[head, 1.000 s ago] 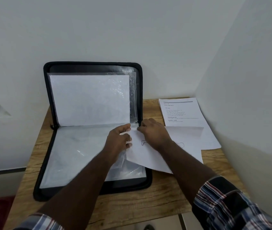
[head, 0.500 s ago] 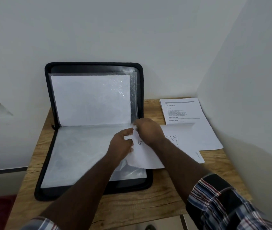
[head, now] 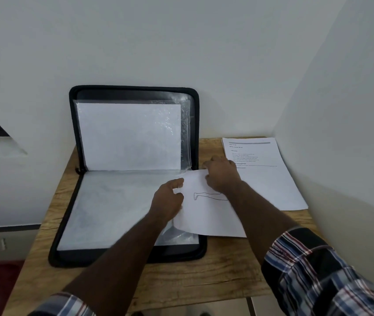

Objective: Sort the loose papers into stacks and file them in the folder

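Head view looks down on a wooden table (head: 181, 279) set in a white corner, with a black zip folder (head: 133, 90) open at the left: its far half stands upright against the wall, its near half lies flat, and each half shows a clear plastic sleeve with a white page inside. From the near left the left arm reaches forward over the flat half, sleeve of plaid cloth at the elbow, and the left hand (head: 166, 200) sits back-up at the right part of that half, thumb and fingers curled to pinch the left edge of a loose sheet with a line drawing (head: 206, 215). That sheet lies tilted, its left part over the folder's right edge and its right part on the table. The right arm comes in from the near right, also in plaid, crossing over the sheet, and the right hand (head: 222, 176) rests knuckles-up on the sheet's far corner, fingers bent down onto the paper; whether they pinch it or only press it cannot be told. Farther right, flat on the table by the side wall, lies a printed page (head: 263, 176) of text atop other white paper.
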